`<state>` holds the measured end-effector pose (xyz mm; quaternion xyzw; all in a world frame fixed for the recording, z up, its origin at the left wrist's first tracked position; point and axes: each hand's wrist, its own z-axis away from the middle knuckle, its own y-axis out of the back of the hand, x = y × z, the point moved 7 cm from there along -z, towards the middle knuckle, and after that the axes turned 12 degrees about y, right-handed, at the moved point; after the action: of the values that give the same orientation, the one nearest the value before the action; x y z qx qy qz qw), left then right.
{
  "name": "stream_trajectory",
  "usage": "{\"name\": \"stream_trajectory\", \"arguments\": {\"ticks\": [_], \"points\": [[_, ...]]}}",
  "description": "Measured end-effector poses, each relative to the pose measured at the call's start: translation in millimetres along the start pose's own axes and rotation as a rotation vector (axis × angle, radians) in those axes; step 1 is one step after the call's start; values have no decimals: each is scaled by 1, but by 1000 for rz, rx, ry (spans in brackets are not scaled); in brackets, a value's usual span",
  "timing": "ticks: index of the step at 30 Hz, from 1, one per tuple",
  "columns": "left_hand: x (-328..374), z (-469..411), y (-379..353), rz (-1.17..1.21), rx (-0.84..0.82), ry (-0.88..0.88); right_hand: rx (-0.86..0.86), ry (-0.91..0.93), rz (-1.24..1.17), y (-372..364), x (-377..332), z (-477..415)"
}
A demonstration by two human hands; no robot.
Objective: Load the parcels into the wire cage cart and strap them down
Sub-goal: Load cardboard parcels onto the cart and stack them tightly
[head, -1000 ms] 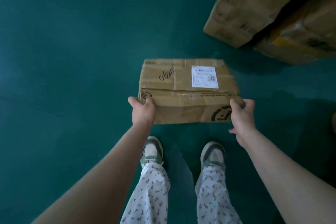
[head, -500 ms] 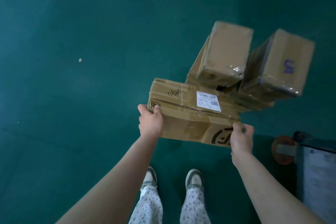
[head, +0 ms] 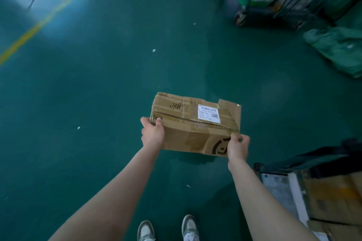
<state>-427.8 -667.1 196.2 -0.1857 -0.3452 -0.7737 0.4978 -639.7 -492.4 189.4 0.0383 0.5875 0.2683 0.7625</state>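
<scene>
The stacked boxes seen behind the cardboard parcel (head: 188,123) half a second ago are out of view, and a wire cage cart (head: 293,2) now shows at the upper right. The parcel is held above the green floor (head: 98,84). The left hand (head: 153,134) grips its near left corner and the right hand (head: 237,146) its near right corner, thumbs on top.

Brown rectangular cardboard parcel (head: 188,135) with a white printed label (head: 208,116), black handwritten digits (head: 177,106) and a black circular logo (head: 219,147) on its near side. Glossy teal-green floor (head: 98,88), flecked white, crossed by a yellow painted stripe (head: 49,15). Crumpled green plastic sack (head: 337,49). Grey-and-white shoes (head: 189,226).
</scene>
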Motion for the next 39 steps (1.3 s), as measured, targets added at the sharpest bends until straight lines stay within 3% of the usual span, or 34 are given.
{"name": "stream_trajectory", "arguments": {"ticks": [9,19,30,39], "points": [[81,79,11,-6,-105,-197,133,103,-116,66,-82,32],[119,153,-33,-119,-292,-418,421,131,-285,160,-89,66],[52,274,-136,-308,-588,-455,789,-50,-266,325,-11,137],[-31,390,-191,-438,-710,-467,960,-122,-279,453,50,217]]}}
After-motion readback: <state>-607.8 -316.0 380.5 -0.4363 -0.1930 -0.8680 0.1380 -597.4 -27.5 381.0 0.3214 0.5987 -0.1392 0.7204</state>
